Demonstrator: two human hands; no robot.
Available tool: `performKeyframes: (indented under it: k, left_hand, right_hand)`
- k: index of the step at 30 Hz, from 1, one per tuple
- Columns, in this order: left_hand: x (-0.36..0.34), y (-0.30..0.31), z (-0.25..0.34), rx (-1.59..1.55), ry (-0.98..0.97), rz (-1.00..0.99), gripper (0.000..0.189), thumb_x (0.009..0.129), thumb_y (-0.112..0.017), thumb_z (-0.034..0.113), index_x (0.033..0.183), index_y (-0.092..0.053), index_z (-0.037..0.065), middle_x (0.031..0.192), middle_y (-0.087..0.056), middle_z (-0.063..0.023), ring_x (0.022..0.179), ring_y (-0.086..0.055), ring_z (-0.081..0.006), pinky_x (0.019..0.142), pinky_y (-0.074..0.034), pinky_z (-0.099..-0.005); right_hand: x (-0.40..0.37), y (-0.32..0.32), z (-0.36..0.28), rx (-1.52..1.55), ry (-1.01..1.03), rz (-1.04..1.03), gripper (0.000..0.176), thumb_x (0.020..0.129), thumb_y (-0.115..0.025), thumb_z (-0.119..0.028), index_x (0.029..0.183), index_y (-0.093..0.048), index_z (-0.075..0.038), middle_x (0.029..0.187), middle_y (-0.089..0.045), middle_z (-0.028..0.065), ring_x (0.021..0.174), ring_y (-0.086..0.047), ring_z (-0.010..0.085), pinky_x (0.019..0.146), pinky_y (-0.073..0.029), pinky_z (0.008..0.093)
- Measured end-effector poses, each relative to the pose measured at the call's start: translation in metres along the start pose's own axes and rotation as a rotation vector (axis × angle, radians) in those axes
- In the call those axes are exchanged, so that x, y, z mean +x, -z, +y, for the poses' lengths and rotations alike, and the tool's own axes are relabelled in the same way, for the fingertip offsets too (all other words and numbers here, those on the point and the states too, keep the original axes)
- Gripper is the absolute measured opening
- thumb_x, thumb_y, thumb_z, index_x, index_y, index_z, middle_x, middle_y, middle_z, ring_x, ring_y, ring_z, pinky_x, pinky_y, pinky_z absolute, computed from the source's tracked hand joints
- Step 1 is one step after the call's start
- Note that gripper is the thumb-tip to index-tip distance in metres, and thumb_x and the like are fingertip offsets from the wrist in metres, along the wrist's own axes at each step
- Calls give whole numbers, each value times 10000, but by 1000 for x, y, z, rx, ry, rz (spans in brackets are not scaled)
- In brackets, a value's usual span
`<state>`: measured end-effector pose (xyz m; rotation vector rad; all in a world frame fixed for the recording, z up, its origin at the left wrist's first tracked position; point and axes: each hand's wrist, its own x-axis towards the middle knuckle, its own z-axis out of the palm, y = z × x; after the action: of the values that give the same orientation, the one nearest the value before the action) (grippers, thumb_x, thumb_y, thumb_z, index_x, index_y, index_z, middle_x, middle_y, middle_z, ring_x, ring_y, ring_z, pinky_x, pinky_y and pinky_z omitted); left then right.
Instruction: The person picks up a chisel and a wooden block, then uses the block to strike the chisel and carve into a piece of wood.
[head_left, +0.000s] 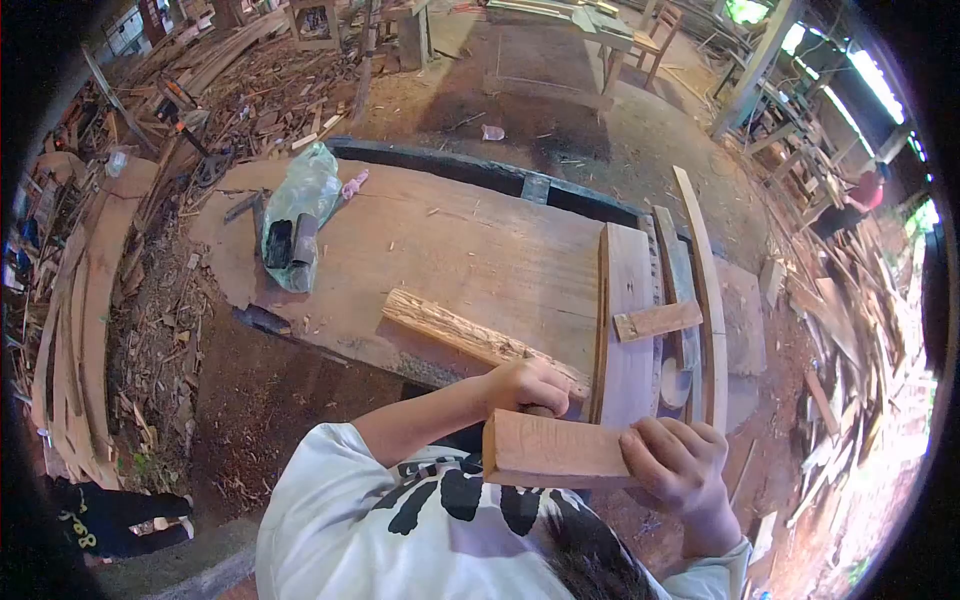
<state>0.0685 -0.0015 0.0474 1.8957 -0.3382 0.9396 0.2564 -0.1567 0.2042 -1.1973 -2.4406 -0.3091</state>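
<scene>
White shirt point(330, 520) with bold black markings point(461, 495), loose sleeves point(338, 447)

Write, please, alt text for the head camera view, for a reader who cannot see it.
A person's right hand grips a wooden block before a white shirt; the left hand is closed just beyond it. A rough wood strip and a translucent plastic bag lie on the wooden work surface, with scrap wood scattered around.
</scene>
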Motion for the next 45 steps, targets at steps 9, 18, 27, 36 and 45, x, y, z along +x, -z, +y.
performKeyframes:
  k: [9,18,27,36,45]
  left_hand:
    - [-1,-5,1,36,-10,21,262,687,-770,156,667,-529,57,619,-499,-87,541,-545,-299,466,-411,-392]
    - [0,-8,2,71,-94,-29,257,693,-766,163,672,-533,58,602,-492,-78,523,-543,-310,451,-403,-402]
    - [-7,-12,-7,89,-89,-17,242,689,-772,168,690,-557,57,612,-509,-88,530,-548,-311,458,-403,-407]
    - [-18,-16,-30,124,-33,1,349,603,-825,231,700,-522,87,653,-535,-81,606,-564,-337,532,-449,-422]
    - [-19,-12,-2,138,-203,189,182,754,-714,102,751,-545,35,715,-568,-90,604,-598,-285,536,-485,-383]
  right_hand:
    - [-6,-3,-4,-111,12,-52,376,765,-703,-223,1120,-588,-268,910,-649,29,700,-642,138,492,-346,245]
    - [-9,-5,-3,-10,1,-88,421,734,-716,-200,1105,-565,-331,954,-640,28,717,-633,149,500,-375,258]
    - [-14,-12,-1,58,-15,-54,431,720,-723,-202,1108,-573,-310,965,-638,56,737,-637,178,503,-391,265]
    - [-32,-6,-5,337,-6,154,446,772,-703,-200,1161,-541,-346,957,-670,49,747,-654,207,608,-402,296]
    - [-131,-147,-38,769,-616,759,580,929,-641,-311,1360,-311,-106,1043,-615,215,869,-648,304,707,-547,410]
